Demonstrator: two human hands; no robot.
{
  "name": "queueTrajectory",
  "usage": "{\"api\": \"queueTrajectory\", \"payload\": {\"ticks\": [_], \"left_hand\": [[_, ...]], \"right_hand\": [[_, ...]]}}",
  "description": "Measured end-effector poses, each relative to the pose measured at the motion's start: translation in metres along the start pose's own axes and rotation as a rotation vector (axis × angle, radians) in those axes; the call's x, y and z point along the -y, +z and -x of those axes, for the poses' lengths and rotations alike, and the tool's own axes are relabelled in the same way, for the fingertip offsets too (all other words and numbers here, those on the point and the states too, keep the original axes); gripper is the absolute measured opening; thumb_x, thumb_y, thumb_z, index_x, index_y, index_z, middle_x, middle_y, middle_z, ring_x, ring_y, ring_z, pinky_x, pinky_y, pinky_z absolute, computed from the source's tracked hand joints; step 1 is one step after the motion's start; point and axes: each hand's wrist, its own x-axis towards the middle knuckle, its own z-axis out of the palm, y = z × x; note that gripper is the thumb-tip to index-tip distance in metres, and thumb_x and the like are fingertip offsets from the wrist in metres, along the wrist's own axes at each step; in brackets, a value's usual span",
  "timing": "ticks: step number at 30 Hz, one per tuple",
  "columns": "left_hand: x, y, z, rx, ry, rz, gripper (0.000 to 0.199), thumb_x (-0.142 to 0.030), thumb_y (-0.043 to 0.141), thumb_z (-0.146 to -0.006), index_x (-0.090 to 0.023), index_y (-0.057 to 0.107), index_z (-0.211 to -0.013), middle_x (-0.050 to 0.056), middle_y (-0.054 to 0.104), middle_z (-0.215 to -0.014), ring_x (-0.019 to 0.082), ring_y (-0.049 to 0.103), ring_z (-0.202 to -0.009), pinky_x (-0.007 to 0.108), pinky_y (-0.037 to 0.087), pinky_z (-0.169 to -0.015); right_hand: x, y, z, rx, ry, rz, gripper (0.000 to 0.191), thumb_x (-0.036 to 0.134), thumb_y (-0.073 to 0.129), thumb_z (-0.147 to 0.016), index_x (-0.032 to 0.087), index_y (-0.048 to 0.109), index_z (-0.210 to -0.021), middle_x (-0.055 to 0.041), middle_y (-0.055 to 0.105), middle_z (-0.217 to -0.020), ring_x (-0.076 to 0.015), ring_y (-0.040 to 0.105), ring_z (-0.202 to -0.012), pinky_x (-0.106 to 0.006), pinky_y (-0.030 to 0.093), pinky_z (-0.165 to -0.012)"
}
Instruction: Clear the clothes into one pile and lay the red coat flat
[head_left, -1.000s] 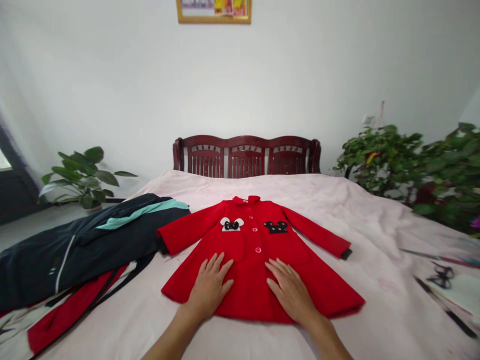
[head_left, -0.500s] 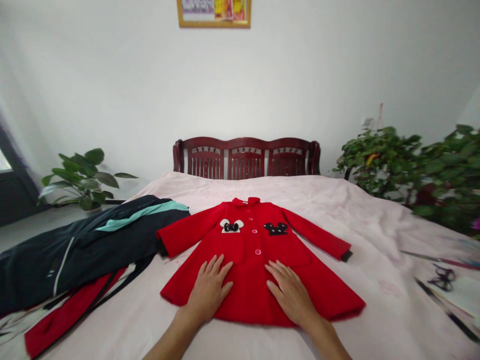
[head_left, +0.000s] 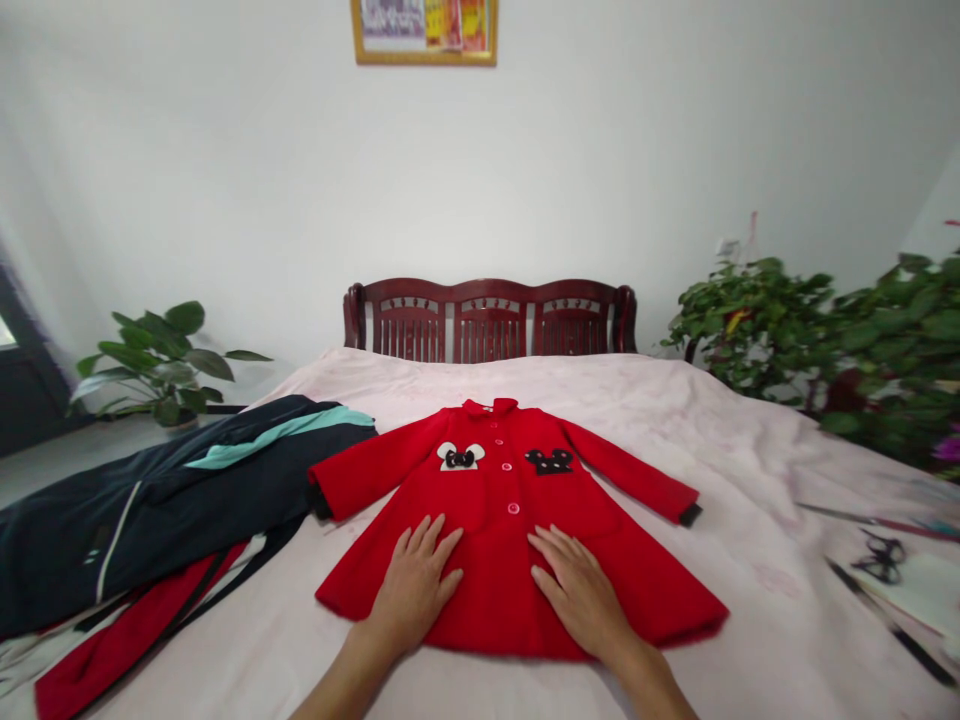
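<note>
A red button-front coat (head_left: 499, 590) lies flat and spread on the bed, collar to the far side and sleeves out to both sides. Two black-and-white mouse-shaped appliqués sit on its chest. My left hand (head_left: 415, 582) rests palm down on the lower left of the coat, fingers spread. My right hand (head_left: 577, 590) lies the same way on the lower right. Neither hand grips the cloth.
A pale pink bedsheet (head_left: 750, 570) covers the bed, with a dark wooden headboard (head_left: 487, 320) behind. A dark jacket (head_left: 150, 510) and red garment lie to the left. Scissors and papers (head_left: 885, 570) lie at right. Potted plants (head_left: 757, 330) stand on both sides.
The whole scene has shifted slightly down in view as my head tilted up. Both hands remain flat on the coat, and the coat lies as before.
</note>
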Motion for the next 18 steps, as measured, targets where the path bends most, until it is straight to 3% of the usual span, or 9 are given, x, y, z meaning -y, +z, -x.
{"api": "queueTrajectory", "payload": {"ticks": [18], "left_hand": [[-0.0011,-0.0004,0.0003,0.002,-0.014,0.015,0.053,-0.038,0.049,-0.097,-0.033,0.045,-0.149,0.005,0.037,-0.161,0.028,0.029,-0.150,0.052,0.025,-0.122]], "right_hand": [[0.0019,-0.0024,0.0012,0.012,0.010,-0.010,0.054,0.044,0.037,-0.098,0.022,0.053,-0.145,-0.0051,0.048,-0.154,-0.0222,0.036,-0.146,-0.044,0.024,-0.123]]}}
